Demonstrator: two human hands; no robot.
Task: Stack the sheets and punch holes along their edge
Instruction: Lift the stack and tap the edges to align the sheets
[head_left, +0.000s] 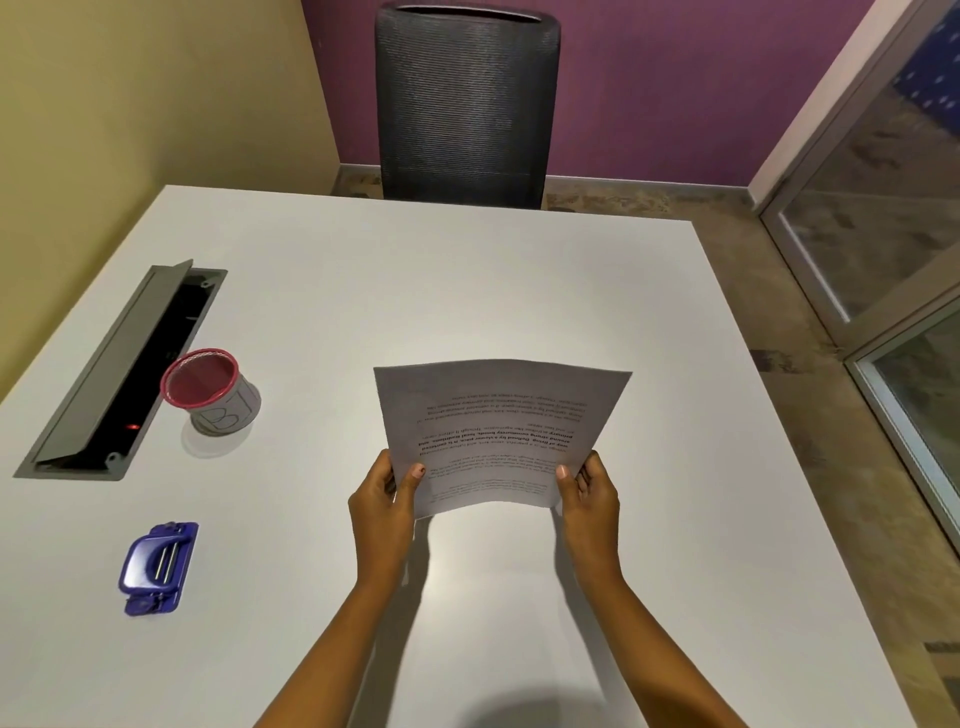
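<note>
Printed sheets (498, 431) held up above white table (467, 291), near edge bowed. Left hand (384, 512) pinching near-left corner, right hand (589, 501) pinching near-right corner, thumbs on top. Blue hole punch (158, 567) lying well left on table, untouched. Pink mesh cup (210, 391) beyond punch.

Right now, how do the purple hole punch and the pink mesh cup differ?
The hole punch is purple, flat and lies low near the table's near left; the mesh cup is pink-rimmed, round, upright and open-topped, farther back beside the cable hatch. Both sit untouched on the white table, left of the held sheets.
</note>
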